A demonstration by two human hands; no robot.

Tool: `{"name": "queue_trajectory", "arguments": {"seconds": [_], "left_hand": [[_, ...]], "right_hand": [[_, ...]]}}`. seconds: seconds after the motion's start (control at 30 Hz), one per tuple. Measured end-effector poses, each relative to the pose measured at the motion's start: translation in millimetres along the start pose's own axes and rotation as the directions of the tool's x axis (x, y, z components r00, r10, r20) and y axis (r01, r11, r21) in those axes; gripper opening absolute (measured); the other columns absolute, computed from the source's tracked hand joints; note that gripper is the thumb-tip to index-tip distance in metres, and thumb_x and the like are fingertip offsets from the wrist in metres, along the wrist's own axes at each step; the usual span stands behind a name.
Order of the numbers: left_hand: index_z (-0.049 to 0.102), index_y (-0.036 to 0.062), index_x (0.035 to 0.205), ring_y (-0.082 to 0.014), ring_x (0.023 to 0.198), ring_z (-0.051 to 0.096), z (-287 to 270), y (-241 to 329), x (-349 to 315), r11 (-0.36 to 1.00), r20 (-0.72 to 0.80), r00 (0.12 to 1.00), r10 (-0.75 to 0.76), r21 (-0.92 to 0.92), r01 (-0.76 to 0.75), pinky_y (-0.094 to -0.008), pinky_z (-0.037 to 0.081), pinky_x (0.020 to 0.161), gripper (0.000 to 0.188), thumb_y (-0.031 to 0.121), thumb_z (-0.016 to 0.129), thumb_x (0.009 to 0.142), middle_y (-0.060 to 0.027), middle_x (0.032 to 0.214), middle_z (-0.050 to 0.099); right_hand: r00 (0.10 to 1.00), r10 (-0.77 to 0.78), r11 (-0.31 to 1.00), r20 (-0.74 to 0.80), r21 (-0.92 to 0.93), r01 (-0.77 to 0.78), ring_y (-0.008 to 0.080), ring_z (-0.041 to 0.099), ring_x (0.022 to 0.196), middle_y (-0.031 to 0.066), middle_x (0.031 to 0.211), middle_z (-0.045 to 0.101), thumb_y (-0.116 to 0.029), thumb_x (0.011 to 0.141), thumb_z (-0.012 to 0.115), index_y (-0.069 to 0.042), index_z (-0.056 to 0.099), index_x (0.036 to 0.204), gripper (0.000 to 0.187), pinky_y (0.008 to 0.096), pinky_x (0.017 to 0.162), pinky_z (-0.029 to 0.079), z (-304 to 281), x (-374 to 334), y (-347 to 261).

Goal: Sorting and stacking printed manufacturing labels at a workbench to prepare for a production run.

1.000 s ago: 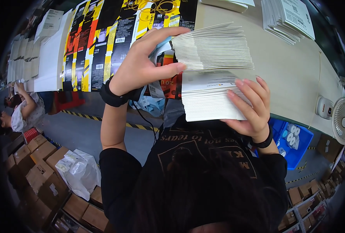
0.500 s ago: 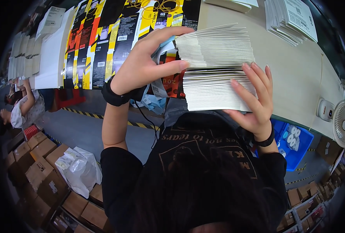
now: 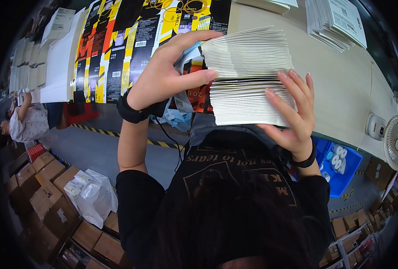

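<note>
A thick block of thin white folded leaflets stands on edge in front of me, split by a dark gap into a far bundle and a near bundle. My left hand is wrapped around the left end of the far bundle, its thumb lying by the gap. Around the right side of the near bundle, my right hand has its thumb along the near edge and its fingertips up by the gap. Behind my left hand, pale blue and white wrapping shows in part; the palm hides the rest.
Printed black, yellow and red packaging sheets cover the table's left, with rubber bands on top. More white leaflets lie at the far right. A small fan and blue bin are right; cartons and a person left.
The near bundle has shifted slightly away from me, and my right fingertips have moved a little the same way. My left hand keeps its place. The person at far left has moved slightly.
</note>
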State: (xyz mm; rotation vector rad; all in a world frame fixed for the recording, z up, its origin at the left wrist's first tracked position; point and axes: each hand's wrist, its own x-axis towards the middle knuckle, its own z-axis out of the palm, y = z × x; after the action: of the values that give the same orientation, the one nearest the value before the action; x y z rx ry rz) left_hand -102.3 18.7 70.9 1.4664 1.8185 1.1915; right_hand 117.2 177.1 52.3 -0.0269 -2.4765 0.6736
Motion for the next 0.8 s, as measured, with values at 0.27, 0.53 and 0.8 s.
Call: {"name": "queue_trajectory", "arguments": {"seconds": [0.27, 0.53, 0.8], "left_hand": [[0.048, 0.0008, 0.122, -0.0203, 0.111, 0.049, 0.4, 0.9, 0.0, 1.000, -0.004, 1.000, -0.007, 0.001, 0.007, -0.0303, 0.035, 0.096, 0.054, 0.017, 0.066, 0.073, -0.0108, 0.120, 0.053], [0.048, 0.0018, 0.122, -0.0204, 0.111, 0.050, 0.0, 1.5, 0.2, 1.000, 0.000, 1.000, -0.019, 0.004, 0.019, -0.0302, 0.036, 0.095, 0.054, 0.019, 0.065, 0.073, -0.0106, 0.121, 0.053], [0.049, 0.0020, 0.121, -0.0208, 0.108, 0.051, 0.8, 2.2, 1.2, 1.000, -0.009, 1.000, -0.011, -0.001, 0.011, -0.0300, 0.037, 0.093, 0.054, 0.019, 0.067, 0.073, -0.0116, 0.119, 0.053]], "right_hand": [[0.996, 0.034, 0.997, -0.082, 0.068, -0.029, 0.0318, 0.046, 0.116, 0.0138, 0.120, 0.053, -0.031, 0.062, 0.077, -0.013, 0.062, 0.105, 0.049, 0.0490, 0.104, 0.023, 5.9, -3.9, -0.9], [0.984, 0.003, 1.000, -0.175, 0.030, 0.003, 0.0312, 0.047, 0.114, 0.0122, 0.119, 0.053, -0.036, 0.063, 0.076, -0.013, 0.062, 0.100, 0.045, 0.0502, 0.102, 0.026, 8.9, -10.1, 1.5], [0.994, -0.056, 0.992, -0.096, -0.122, 0.044, 0.0289, 0.050, 0.110, 0.0091, 0.110, 0.057, -0.036, 0.068, 0.073, -0.012, 0.060, 0.099, 0.041, 0.0520, 0.102, 0.026, 4.8, -15.7, 0.2]]}}
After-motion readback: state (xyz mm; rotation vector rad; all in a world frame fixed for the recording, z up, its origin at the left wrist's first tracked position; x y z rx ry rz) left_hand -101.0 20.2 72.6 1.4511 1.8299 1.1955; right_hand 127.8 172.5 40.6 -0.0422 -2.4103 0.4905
